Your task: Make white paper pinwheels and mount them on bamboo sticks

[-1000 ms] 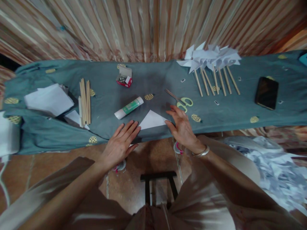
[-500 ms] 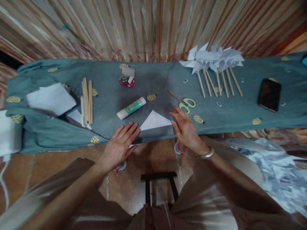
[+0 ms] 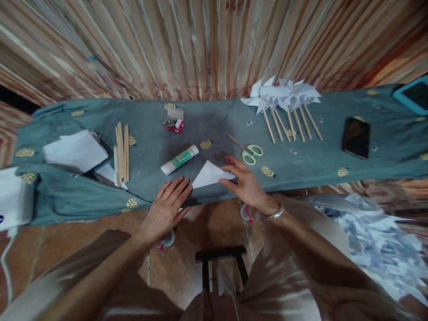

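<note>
Head camera shows a long green cloth (image 3: 147,133) with yellow pineapples (image 3: 206,144) on it, a bit wrinkled at the left. Behind it hangs a wavy, stripy curtain (image 3: 200,49). Below are brown floor tiles (image 3: 214,223). The white paper triangle (image 3: 207,174) lies near the front edge, between the hands. The left hand (image 3: 167,206) is flat and spread by its left corner. The right hand (image 3: 249,185) touches its right end; I cannot tell if it pinches.
</note>
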### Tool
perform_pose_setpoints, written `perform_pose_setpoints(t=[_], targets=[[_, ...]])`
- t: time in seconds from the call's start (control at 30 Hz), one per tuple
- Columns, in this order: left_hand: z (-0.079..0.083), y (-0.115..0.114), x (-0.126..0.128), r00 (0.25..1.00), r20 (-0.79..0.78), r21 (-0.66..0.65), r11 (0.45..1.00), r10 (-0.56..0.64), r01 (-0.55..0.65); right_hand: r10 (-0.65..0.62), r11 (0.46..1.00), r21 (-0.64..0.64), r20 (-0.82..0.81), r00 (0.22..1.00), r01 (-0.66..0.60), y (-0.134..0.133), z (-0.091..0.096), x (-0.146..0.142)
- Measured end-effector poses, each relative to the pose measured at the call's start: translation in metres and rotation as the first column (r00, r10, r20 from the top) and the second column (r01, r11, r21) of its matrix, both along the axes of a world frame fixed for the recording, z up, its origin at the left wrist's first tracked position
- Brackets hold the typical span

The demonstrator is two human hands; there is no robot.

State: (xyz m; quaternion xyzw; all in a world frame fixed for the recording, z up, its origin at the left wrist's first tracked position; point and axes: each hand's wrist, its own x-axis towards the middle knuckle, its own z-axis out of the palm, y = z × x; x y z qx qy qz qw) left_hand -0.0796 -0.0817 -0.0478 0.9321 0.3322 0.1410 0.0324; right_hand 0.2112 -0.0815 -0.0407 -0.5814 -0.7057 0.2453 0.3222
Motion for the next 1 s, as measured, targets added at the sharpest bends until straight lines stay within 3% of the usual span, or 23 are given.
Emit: perform_pose_setpoints(t=[0.2, 0.33, 0.43, 0.6, 0.7, 0.8, 0.9, 1.0], targets=[[0.007, 0.009, 0.007, 0.997, 0.069, -0.092, 0.996, 0.021, -0.015, -0.002, 0.998, -0.055, -0.065, 0.998, -0.002, 0.012, -0.001, -0.011], [0.015, 0.019, 0.013, 0.949, 0.255, -0.345, 0.934, 0.187, -0.092, 0.004, 0.999, -0.048, -0.155, 0.988, -0.012, 0.020, 0.005, -0.015], [0.025, 0.027, 0.021, 0.811, 0.391, -0.619, 0.776, 0.435, -0.117, 0.019, 1.000, -0.010, -0.198, 0.980, -0.022, 0.026, 0.010, -0.018], [0.042, 0.045, 0.039, 0.537, 0.439, -0.874, 0.481, 0.720, 0.069, 0.043, 0.997, 0.075, -0.190, 0.981, -0.029, 0.030, 0.026, -0.022], [0.049, 0.053, 0.046, 0.488, 0.346, -0.938, 0.303, 0.801, 0.168, 0.027, 0.990, 0.139, -0.161, 0.987, -0.004, 0.027, 0.043, -0.023], [0.053, 0.054, 0.051, 0.503, 0.255, -0.955, 0.131, 0.826, 0.268, 0.009, 0.980, 0.198, -0.128, 0.992, 0.017, 0.022, 0.056, -0.023], [0.055, 0.055, 0.056, 0.527, 0.211, -0.952, 0.050, 0.823, 0.303, 0.017, 0.974, 0.225, -0.104, 0.994, 0.006, 0.018, 0.062, -0.022], [0.052, 0.057, 0.060, 0.527, 0.207, -0.962, 0.075, 0.824, 0.261, 0.015, 0.969, 0.248, -0.087, 0.996, 0.007, 0.017, 0.061, -0.013]])
